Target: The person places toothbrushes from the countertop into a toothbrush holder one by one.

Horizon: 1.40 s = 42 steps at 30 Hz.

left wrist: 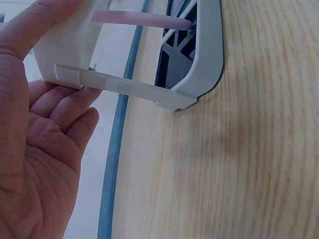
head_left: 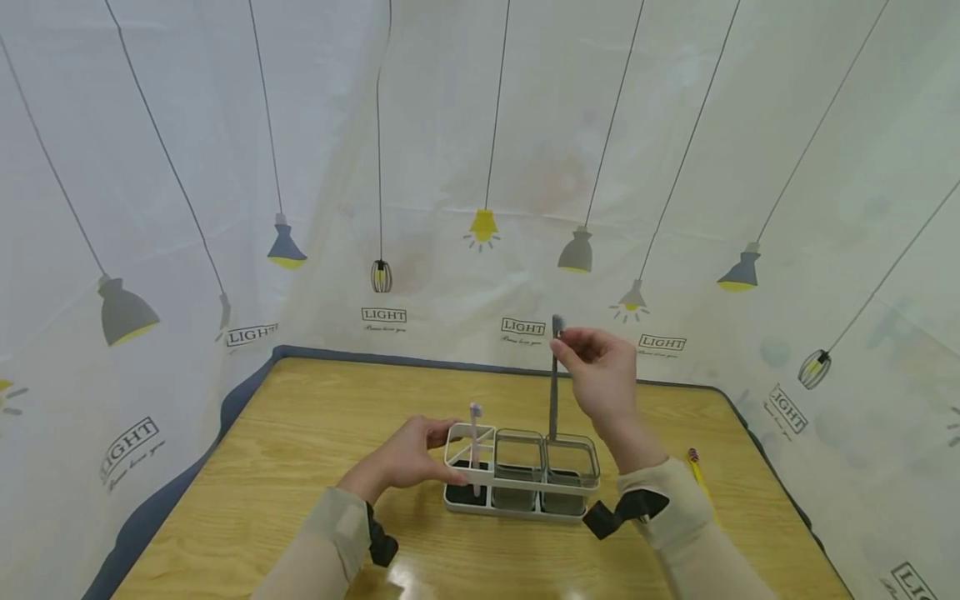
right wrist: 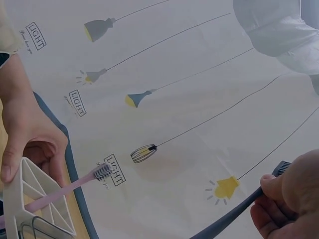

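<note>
A white toothbrush holder (head_left: 517, 483) stands on the table, with a divided section at its left and two clear grey cups (head_left: 572, 458) beside it. My left hand (head_left: 405, 454) grips the holder's left end, thumb in front and fingers behind, as the left wrist view also shows. A pink toothbrush (head_left: 476, 450) stands upright in the divided section, bristles up. My right hand (head_left: 606, 379) pinches a dark grey toothbrush (head_left: 554, 392) just below its head. That brush hangs nearly vertical, its lower end at the rear of the cups; whether it is inside one I cannot tell.
A yellow stick-like thing with a patterned end (head_left: 697, 471), partly hidden by the right sleeve, lies on the wooden table (head_left: 337, 400). A white sheet (head_left: 450, 125) printed with lamps surrounds the table's back and sides.
</note>
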Available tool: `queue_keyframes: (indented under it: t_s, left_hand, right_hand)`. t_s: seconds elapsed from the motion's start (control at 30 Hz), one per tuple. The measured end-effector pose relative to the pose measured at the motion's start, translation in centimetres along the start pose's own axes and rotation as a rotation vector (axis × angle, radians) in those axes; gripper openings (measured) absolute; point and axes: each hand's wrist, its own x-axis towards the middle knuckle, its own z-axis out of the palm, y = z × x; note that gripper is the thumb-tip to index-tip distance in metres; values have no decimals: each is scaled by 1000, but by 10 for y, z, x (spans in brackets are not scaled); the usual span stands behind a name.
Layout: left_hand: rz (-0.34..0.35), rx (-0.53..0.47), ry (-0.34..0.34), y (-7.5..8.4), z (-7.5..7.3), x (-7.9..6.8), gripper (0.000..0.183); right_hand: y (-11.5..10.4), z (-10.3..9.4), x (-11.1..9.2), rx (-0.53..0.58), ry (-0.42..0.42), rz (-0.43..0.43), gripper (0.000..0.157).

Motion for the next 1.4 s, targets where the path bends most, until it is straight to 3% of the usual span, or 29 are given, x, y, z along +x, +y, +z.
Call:
queue_keyframes:
  t_s: [0.5,1.4]
  left_hand:
    - [11,-3,1,-2,0,0,92]
    - [22,-13,-4,0,-1,0,78]
  right_hand:
    - [11,36,-10,47,-34,-9,4]
    - [22,69,-27,140,-54,-69,5]
